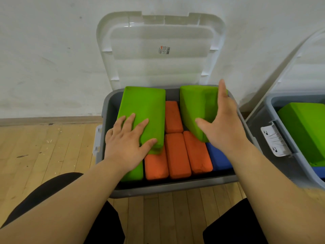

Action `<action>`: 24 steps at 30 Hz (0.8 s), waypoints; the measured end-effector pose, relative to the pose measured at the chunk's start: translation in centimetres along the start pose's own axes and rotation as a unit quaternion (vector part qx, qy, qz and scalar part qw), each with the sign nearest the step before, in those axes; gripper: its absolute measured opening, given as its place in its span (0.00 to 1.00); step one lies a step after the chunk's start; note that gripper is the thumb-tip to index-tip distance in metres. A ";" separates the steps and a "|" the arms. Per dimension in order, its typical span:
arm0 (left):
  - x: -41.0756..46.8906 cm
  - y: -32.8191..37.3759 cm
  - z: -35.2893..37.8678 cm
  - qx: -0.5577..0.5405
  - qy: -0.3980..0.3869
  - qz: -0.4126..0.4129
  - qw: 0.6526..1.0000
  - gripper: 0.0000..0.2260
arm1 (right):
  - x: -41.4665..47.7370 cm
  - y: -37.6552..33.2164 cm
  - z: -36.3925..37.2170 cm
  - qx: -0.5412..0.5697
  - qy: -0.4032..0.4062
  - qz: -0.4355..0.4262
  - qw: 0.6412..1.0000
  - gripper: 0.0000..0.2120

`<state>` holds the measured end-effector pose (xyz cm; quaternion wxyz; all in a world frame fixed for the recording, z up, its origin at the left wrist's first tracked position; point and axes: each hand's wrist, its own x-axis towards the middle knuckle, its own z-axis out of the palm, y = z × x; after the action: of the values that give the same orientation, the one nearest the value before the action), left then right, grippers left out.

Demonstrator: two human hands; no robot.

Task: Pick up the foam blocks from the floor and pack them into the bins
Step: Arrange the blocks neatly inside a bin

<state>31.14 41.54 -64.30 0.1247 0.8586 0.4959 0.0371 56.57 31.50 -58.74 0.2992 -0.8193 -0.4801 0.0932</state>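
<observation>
A grey bin [167, 188] stands on the floor in front of me, packed with foam blocks. A large green block [146, 103] lies tilted on the left, and my left hand [126, 143] rests flat on its near end with fingers spread. A second green block [197, 104] stands tilted at the back right. My right hand [223, 124] lies against it, thumb on its front face, fingers stretched along its right edge. Several orange blocks [177, 154] fill the middle. A blue block [218, 159] shows under my right wrist. Another green block [135, 173] sits under my left wrist.
The bin's translucent lid [158, 50] stands open against the white wall. A second grey bin [290, 164] on the right holds a green block [306, 127] and has a white latch [274, 140]. Wooden floor [44, 155] lies to the left. My knees frame the bottom.
</observation>
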 end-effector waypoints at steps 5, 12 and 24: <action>-0.2 -0.2 0.1 -0.004 0.000 0.001 1.000 0.37 | 0.6 -1.0 -0.2 0.057 0.107 -0.016 0.993 0.37; 0.1 -0.3 0.3 0.014 -0.001 0.006 1.000 0.35 | 3.4 -3.5 -2.0 -0.026 0.069 0.005 0.997 0.36; 0.6 -0.6 0.6 0.007 0.000 0.023 1.000 0.35 | 6.5 -7.9 -2.3 -0.131 0.037 0.020 0.990 0.35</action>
<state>31.05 42.23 -65.07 0.1180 0.8704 0.4766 0.0363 55.23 38.88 -51.43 0.2043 -0.8637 -0.4607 0.0051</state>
